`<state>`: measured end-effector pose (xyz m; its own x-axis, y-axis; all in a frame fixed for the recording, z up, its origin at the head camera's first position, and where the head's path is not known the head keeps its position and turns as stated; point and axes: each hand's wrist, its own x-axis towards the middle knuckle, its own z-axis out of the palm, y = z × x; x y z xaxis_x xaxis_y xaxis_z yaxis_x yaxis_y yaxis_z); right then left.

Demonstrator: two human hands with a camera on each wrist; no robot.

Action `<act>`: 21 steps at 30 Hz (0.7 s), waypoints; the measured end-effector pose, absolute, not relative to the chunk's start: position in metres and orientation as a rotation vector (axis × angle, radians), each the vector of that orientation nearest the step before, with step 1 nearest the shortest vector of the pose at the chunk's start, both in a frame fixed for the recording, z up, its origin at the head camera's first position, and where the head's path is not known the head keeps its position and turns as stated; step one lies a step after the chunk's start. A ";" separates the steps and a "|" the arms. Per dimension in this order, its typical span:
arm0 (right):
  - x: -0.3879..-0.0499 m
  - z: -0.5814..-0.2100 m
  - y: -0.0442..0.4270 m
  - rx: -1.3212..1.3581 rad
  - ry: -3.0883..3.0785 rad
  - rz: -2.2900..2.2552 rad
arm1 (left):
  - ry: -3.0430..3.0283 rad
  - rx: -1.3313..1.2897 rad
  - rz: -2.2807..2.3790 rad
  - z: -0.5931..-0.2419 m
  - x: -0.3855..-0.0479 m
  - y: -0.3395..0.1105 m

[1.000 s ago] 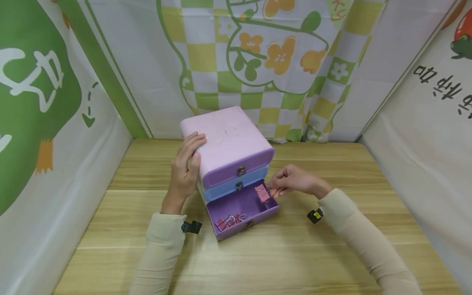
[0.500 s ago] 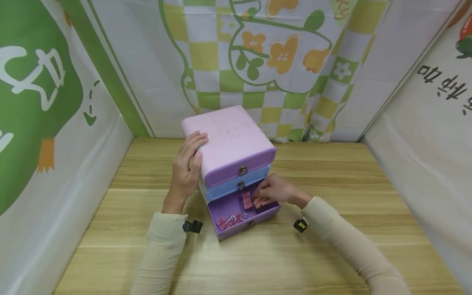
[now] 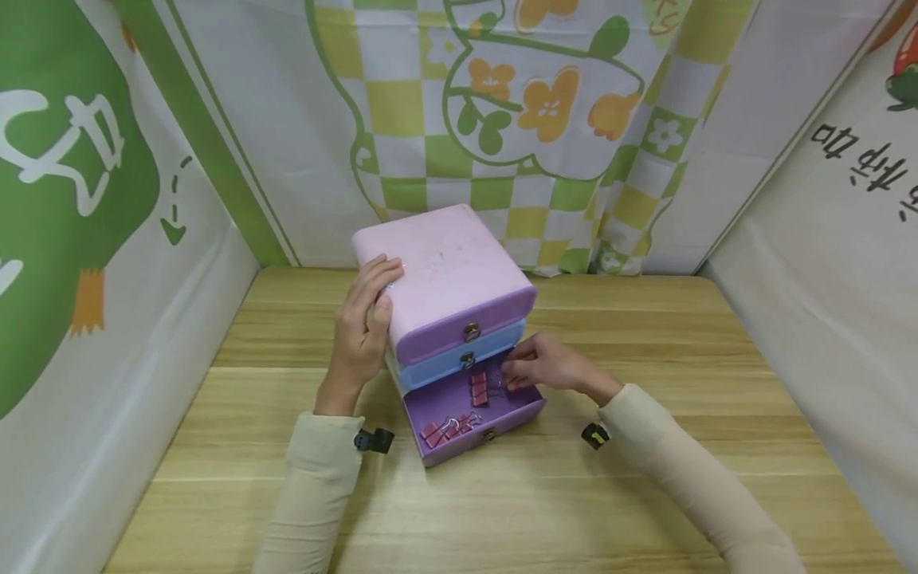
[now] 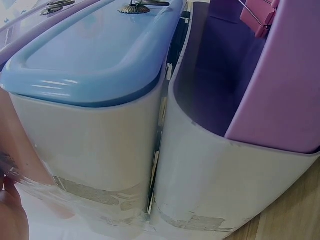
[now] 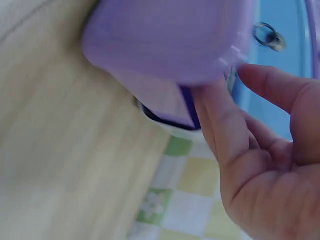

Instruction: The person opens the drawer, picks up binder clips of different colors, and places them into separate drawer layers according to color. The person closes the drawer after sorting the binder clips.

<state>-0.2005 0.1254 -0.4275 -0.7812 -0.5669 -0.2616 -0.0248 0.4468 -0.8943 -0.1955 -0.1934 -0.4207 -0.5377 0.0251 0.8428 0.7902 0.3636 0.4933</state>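
Note:
A small chest of drawers (image 3: 445, 263) has a pink top, a purple upper drawer (image 3: 430, 339) and a blue middle drawer (image 3: 445, 367), both closed. Its purple bottom drawer (image 3: 437, 454) is pulled out. Inside lie several pink binder clips (image 3: 433, 434) at the front left, and one more binder clip (image 3: 479, 389) sits farther back. My left hand (image 3: 362, 327) rests on the chest's left upper edge. Over the bottom drawer's right side is my right hand (image 3: 545, 367), fingers reaching in beside the single clip and apart from it. In the right wrist view the drawer front partly hides its fingertips.
The chest stands on a wooden table (image 3: 645, 478). Printed cloth (image 3: 402, 104) hangs behind it, and white panels rise at both sides. Each sleeve cuff carries a small black camera (image 3: 374, 440).
My right hand carried a pink binder clip left into the bottom drawer, let it go there and drew slightly back to the right. The left hand stays on the chest.

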 end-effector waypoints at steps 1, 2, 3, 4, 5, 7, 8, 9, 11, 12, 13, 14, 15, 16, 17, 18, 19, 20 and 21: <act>-0.199 -0.424 0.128 -0.503 2.193 -1.336 | -1.848 -0.713 -1.246 -0.421 -0.195 -0.193; -0.196 -0.420 0.131 -0.510 2.221 -1.345 | -1.850 -0.710 -1.247 -0.421 -0.195 -0.193; -0.194 -0.416 0.135 -0.518 2.246 -1.355 | -1.851 -0.708 -1.248 -0.421 -0.195 -0.193; -0.191 -0.412 0.138 -0.523 2.262 -1.369 | -1.853 -0.707 -1.250 -0.421 -0.195 -0.193; -0.188 -0.408 0.141 -0.530 2.276 -1.378 | -1.854 -0.706 -1.251 -0.421 -0.195 -0.193; -0.181 -0.403 0.146 -0.531 2.287 -1.394 | -1.856 -0.704 -1.254 -0.421 -0.195 -0.193; -0.177 -0.401 0.148 -0.534 2.288 -1.400 | -1.857 -0.702 -1.254 -0.421 -0.195 -0.193; -0.172 -0.400 0.150 -0.535 2.287 -1.402 | -1.856 -0.702 -1.255 -0.421 -0.195 -0.193; -0.162 -0.401 0.153 -0.531 2.286 -1.392 | -1.854 -0.704 -1.259 -0.421 -0.195 -0.193; -0.156 -0.402 0.154 -0.523 2.271 -1.395 | -1.852 -0.705 -1.262 -0.421 -0.195 -0.193; -0.150 -0.404 0.154 -0.513 2.256 -1.399 | -1.852 -0.706 -1.262 -0.421 -0.195 -0.193; -0.145 -0.407 0.155 -0.505 2.238 -1.405 | -1.851 -0.707 -1.263 -0.421 -0.195 -0.193; -0.140 -0.410 0.156 -0.499 2.213 -1.414 | -1.849 -0.708 -1.263 -0.421 -0.196 -0.193; -0.135 -0.414 0.157 -0.491 2.193 -1.419 | -1.846 -0.709 -1.263 -0.421 -0.196 -0.193; -0.130 -0.419 0.157 -0.481 2.162 -1.434 | -1.845 -0.710 -1.262 -0.421 -0.195 -0.193; -0.126 -0.424 0.158 -0.467 2.135 -1.444 | -1.843 -0.711 -1.261 -0.422 -0.195 -0.193; -0.122 -0.430 0.158 -0.456 2.115 -1.451 | -1.840 -0.713 -1.260 -0.422 -0.195 -0.193; -0.118 -0.435 0.159 -0.444 2.095 -1.457 | -1.838 -0.715 -1.260 -0.422 -0.195 -0.193; -0.115 -0.441 0.159 -0.433 2.071 -1.466 | -1.835 -0.718 -1.262 -0.422 -0.196 -0.193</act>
